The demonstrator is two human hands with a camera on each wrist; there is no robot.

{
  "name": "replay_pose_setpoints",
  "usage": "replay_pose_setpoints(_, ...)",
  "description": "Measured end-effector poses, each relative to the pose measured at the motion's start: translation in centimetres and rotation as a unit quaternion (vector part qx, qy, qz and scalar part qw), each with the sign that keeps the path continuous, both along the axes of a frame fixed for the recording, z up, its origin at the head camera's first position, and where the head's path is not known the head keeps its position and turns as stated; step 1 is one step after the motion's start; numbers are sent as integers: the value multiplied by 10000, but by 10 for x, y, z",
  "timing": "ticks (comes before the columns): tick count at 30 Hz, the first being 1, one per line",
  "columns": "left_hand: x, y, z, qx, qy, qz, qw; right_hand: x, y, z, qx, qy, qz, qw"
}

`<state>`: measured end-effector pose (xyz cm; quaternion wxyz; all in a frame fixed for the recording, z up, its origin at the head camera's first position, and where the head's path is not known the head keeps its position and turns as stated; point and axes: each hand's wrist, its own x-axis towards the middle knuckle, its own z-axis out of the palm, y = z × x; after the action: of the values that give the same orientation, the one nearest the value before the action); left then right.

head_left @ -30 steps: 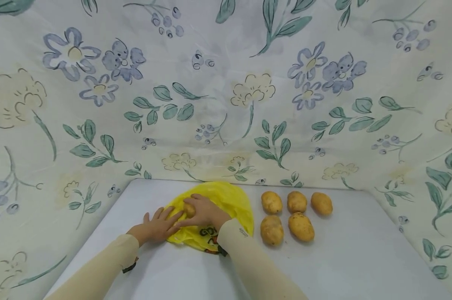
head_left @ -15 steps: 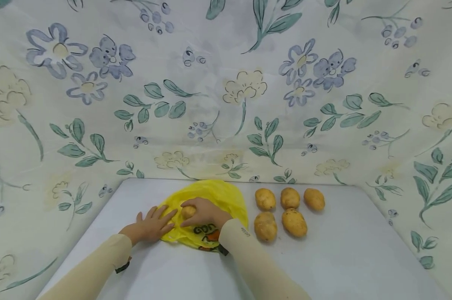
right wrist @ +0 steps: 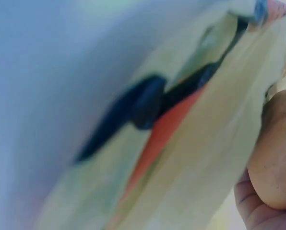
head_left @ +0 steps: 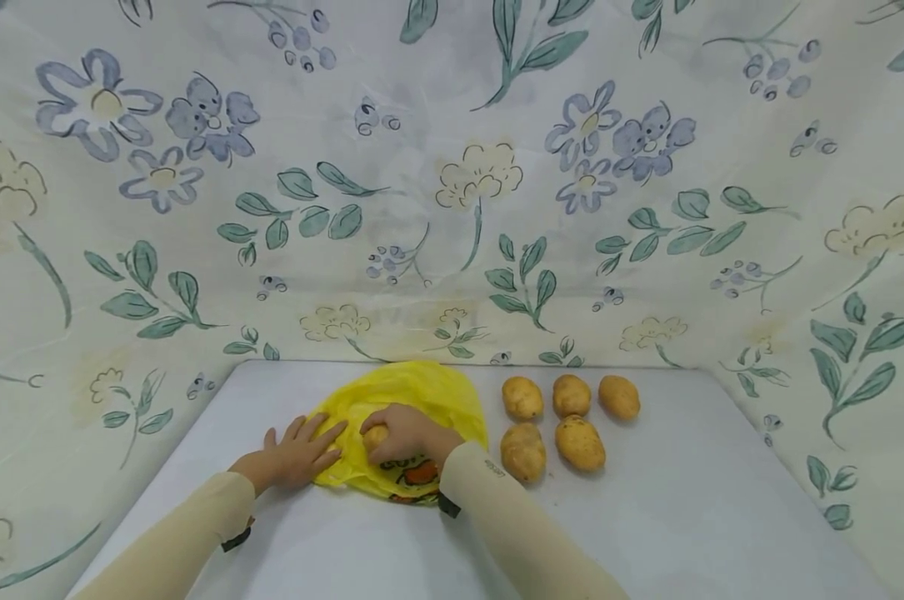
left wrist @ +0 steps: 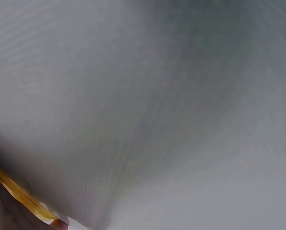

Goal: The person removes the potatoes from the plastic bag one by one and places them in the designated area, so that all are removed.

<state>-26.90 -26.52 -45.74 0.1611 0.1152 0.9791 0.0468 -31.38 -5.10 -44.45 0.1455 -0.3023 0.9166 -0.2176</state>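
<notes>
A yellow plastic bag with dark and orange print lies flat at the back of the white table. My right hand grips a potato over the middle of the bag, fingers curled round its far side and thumb on the near side. In the right wrist view the potato rests against the fingers, beside the blurred bag. With fingers spread, my left hand presses on the bag's left edge. The left wrist view catches only a strip of the yellow bag and part of the hand.
To the right of the bag, several potatoes lie in two rows, three at the back and two in front. The white table ends at the back against a hanging floral cloth.
The right hand's fingers have closed further round the potato, and less of it shows. The left hand keeps its place on the bag's edge. The head view has turned slightly right.
</notes>
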Motion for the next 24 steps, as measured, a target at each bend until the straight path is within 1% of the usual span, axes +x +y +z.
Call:
replay_pose_setpoints(2, 1, 1, 1, 59, -45, 17, 10000, 1, 1, 0, 72, 70, 69, 9999)
replay_pose_setpoints(4, 1, 1, 1, 101, -85, 34, 9999, 2, 4, 1, 76, 52, 72, 9999)
replay_pose_setpoints(11, 0, -4, -1, 115, -67, 47, 9999, 4, 13, 15, 20, -167, 111, 9998)
replay_pose_setpoints(18, 1, -4, -1, 107, -126, 83, 9998, 6, 24, 22, -347, -428, 62, 9985)
replay_pose_setpoints(21, 1, -2, 1, 180, -140, 80, 9997, 8, 30, 28, -454, -484, 168, 9977)
replay_pose_setpoints(24, 0, 0, 3, 195, -124, 43, 9997, 10, 38, 34, -572, -451, 221, 9971)
